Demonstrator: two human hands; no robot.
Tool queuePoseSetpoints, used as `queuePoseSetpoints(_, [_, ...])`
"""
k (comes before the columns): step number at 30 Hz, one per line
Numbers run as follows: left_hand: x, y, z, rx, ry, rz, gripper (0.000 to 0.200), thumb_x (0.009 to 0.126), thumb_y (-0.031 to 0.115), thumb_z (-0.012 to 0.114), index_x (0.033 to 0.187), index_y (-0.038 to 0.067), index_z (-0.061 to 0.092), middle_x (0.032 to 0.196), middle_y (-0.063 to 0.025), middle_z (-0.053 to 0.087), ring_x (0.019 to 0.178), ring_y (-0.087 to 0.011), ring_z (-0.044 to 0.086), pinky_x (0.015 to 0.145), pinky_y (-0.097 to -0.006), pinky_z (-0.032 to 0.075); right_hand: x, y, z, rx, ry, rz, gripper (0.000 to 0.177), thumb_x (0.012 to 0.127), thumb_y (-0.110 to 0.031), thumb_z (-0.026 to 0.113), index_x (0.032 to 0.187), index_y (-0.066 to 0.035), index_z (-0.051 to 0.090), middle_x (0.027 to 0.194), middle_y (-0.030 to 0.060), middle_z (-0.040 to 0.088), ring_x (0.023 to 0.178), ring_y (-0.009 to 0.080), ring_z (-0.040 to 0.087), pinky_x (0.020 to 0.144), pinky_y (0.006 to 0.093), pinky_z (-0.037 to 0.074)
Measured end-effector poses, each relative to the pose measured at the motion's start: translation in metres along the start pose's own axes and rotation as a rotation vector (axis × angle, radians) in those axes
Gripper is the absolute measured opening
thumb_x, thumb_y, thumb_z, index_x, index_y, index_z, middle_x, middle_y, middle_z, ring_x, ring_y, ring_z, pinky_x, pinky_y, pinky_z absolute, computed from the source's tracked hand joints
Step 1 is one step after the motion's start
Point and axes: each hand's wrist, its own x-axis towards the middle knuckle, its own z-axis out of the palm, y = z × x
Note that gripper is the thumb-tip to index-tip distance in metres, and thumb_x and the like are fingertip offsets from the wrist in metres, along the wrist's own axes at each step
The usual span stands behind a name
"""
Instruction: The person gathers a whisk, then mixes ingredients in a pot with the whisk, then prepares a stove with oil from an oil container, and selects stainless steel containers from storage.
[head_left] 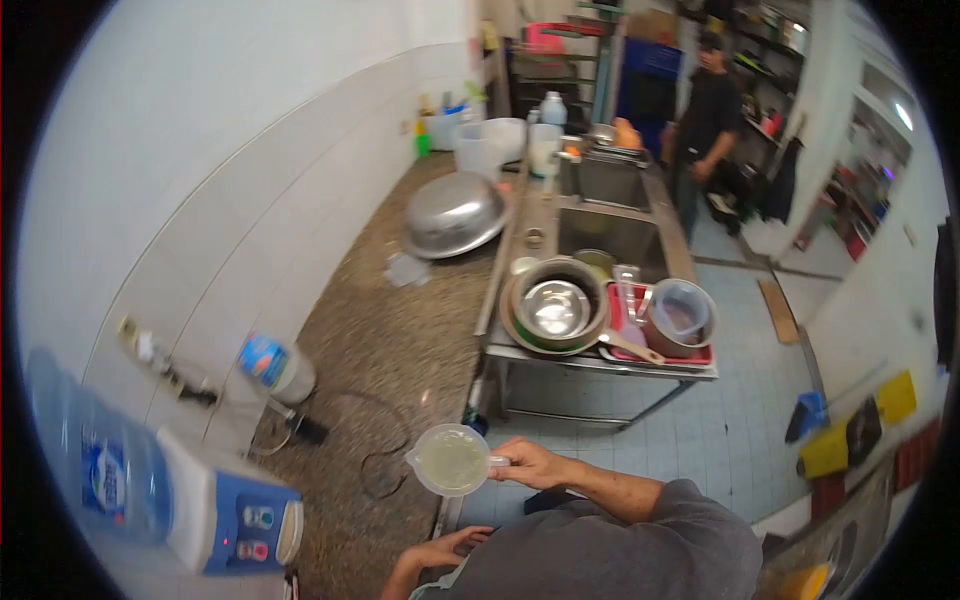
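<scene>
My right hand (528, 465) is closed around the handle of a clear plastic measuring jug (452, 460), its spout pointing left. Pale, cloudy liquid seems to be inside. The jug is held over the edge of the brown stone counter (370, 300). Lower down, my left hand (450, 550) is close to my body at the counter's edge, fingers stretched out and holding nothing visible. A black cable lies on the counter left of the jug.
A water dispenser (235, 510) with a large bottle stands at lower left. An upturned metal basin (456, 214) lies farther along the counter. Pots (555, 305) and a red tray crowd the steel sink unit (640, 210). Another person (708, 120) stands beyond it.
</scene>
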Motion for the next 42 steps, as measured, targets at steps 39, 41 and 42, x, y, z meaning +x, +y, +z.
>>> queuePoseSetpoints(39, [0.660,0.248,0.216,0.074,-1.119,-0.068,0.082,0.073,0.042,0.055,0.136,0.005,0.019,0.137,-0.0135,0.024,0.129,-0.0236,0.020,0.105,-0.0355,0.013,-0.617,-0.004,-0.257,-0.137,1.931,0.197,0.028,0.089,-0.022,0.047,0.070,-0.001,0.047,0.063,0.0047,0.048,0.057,0.0125,0.045,0.052,0.0244,0.034])
queuePoseSetpoints(41, [0.686,0.244,0.229,0.068,-1.050,-0.058,0.079,0.071,0.038,0.052,0.135,0.005,0.020,0.136,-0.0144,0.026,0.127,-0.0258,0.023,0.104,-0.0376,0.015,-0.657,-0.007,-0.286,-0.081,1.869,0.202,0.027,0.088,-0.021,0.047,0.070,0.000,0.048,0.062,0.0042,0.048,0.057,0.0119,0.044,0.053,0.0239,0.034])
queuePoseSetpoints(42, [0.694,0.253,0.236,0.103,-0.971,-0.076,0.079,0.069,0.035,0.052,0.135,0.005,0.021,0.136,-0.0149,0.027,0.127,-0.0264,0.023,0.104,-0.0391,0.015,-0.676,-0.010,-0.306,-0.138,1.821,0.228,0.028,0.089,-0.021,0.046,0.070,-0.001,0.047,0.063,0.0043,0.048,0.058,0.0119,0.044,0.053,0.0240,0.034])
